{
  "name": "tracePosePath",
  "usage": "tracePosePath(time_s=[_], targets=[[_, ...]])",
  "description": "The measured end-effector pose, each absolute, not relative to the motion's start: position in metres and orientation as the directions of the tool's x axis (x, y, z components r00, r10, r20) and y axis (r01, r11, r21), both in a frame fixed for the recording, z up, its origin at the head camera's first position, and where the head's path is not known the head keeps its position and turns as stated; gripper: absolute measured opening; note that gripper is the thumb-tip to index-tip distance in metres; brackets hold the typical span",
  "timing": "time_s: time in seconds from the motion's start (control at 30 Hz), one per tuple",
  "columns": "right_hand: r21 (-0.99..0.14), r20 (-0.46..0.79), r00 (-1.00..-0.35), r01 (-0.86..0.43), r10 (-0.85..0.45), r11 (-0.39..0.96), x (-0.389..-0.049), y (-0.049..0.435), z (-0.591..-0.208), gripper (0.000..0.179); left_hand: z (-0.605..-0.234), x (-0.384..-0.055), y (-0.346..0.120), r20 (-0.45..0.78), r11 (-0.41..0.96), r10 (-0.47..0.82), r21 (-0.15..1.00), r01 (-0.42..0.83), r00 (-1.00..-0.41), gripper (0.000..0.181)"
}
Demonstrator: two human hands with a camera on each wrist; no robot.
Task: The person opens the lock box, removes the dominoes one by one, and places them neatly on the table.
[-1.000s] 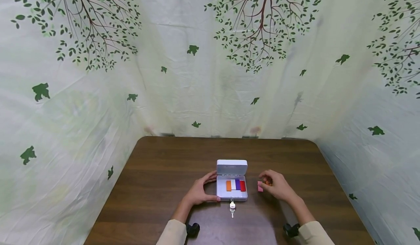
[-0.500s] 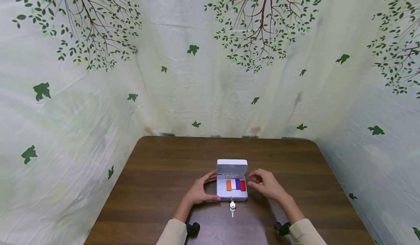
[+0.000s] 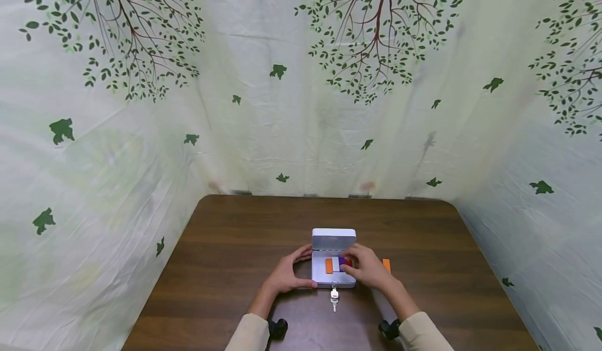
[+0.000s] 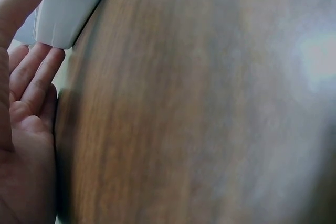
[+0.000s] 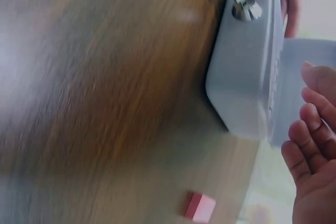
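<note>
Right of left hand (image 3: 288,273): one box (image 3: 335,279), one lock (image 5: 248,10), one key set (image 3: 334,302), four boxed blocks (image 3: 329,266). Near right hand (image 3: 368,268): one loose orange block (image 3: 386,265), one loose pink block (image 5: 201,207).

Right hand (image 3: 369,269) partly hides red block (image 3: 348,261); can't tell if gripped. Left wrist view: box (image 4: 68,11) cut off at top, table (image 4: 168,108) blurred.

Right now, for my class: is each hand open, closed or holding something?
Left hand: holding the white box.
Right hand: at the red block; whether it grips anything cannot be told.
</note>
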State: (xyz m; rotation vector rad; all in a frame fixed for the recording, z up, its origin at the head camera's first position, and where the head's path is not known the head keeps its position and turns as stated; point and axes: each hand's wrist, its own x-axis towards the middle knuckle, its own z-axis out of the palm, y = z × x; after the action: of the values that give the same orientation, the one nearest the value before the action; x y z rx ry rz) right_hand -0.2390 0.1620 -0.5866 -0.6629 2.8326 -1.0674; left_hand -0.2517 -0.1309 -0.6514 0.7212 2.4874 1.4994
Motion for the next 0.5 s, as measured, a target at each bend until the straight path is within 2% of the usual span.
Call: tracePosePath(time_s=[0.2, 0.5], targets=[[-0.581, 0.11, -0.894, -0.413, -0.435, 0.701, -0.242, 0.151, -0.593, 0.035, -0.653, -0.253, -0.131, 0.135, 0.369, 0.487, 0.864, 0.344, -0.863, 0.105], [-0.518, 0.04, -0.88, -0.423, -0.473, 0.743, -0.244, 0.138, -0.6, 0.042, -0.651, -0.253, -0.131, 0.142, 0.356, 0.486, 0.869, 0.344, -0.862, 0.106]])
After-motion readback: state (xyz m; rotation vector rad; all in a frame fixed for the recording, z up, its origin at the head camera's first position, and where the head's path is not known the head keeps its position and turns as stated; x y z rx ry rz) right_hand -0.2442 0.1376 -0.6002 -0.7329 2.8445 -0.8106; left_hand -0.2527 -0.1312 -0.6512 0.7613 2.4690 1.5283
